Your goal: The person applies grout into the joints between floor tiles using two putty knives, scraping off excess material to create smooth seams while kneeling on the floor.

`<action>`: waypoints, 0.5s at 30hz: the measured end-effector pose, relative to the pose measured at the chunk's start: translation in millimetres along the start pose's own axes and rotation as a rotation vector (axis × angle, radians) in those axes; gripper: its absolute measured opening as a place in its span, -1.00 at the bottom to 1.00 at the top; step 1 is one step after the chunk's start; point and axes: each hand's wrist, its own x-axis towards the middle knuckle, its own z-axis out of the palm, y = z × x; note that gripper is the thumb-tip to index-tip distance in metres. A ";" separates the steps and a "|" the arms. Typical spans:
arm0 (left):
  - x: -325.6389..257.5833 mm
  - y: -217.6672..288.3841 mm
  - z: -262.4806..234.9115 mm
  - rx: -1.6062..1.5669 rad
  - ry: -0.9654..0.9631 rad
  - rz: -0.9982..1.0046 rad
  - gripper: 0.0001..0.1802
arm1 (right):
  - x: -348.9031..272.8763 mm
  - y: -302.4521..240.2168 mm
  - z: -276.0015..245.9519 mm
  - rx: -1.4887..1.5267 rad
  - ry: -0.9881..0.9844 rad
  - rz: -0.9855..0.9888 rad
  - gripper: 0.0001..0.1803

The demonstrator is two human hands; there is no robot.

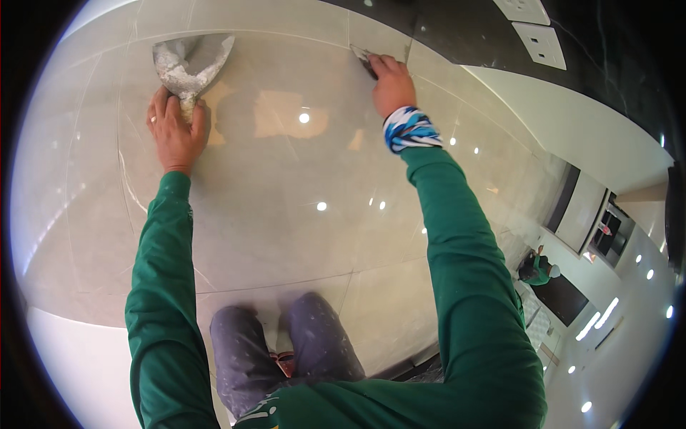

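Observation:
My left hand (176, 136) is closed round the handle of a broad putty knife (187, 71) at the upper left. White paste is smeared over its wide, flared blade, which lies low over the tiles. At the upper middle, the fingers of my right hand (394, 87) pinch a smaller scraper (364, 60). Its thin blade meets the floor near a tile joint; my fingers cover its handle. A blue, white and black band wraps my right wrist. Both arms are stretched forward over the glossy beige tiled floor (279, 171).
A black marble-look panel (471, 36) with white sockets (539, 46) runs along the upper right, above a pale wall strip (557, 107). Another person (537, 269) is far off at the right. My knees (321, 336) are at the bottom. Ceiling lights reflect in the tiles.

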 end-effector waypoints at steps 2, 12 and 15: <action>-1.4 -1.5 -3.6 0.011 0.004 0.002 -0.61 | -8.4 -15.6 1.0 -0.026 -0.032 0.003 -0.45; -0.2 -2.5 -6.4 -0.062 0.018 -0.036 -0.59 | 10.1 -55.9 6.1 -0.029 -0.042 -0.011 -0.54; -6.1 -1.4 -2.5 -0.143 0.021 -0.048 -0.58 | 17.1 -59.6 2.9 0.045 -0.074 -0.028 -0.46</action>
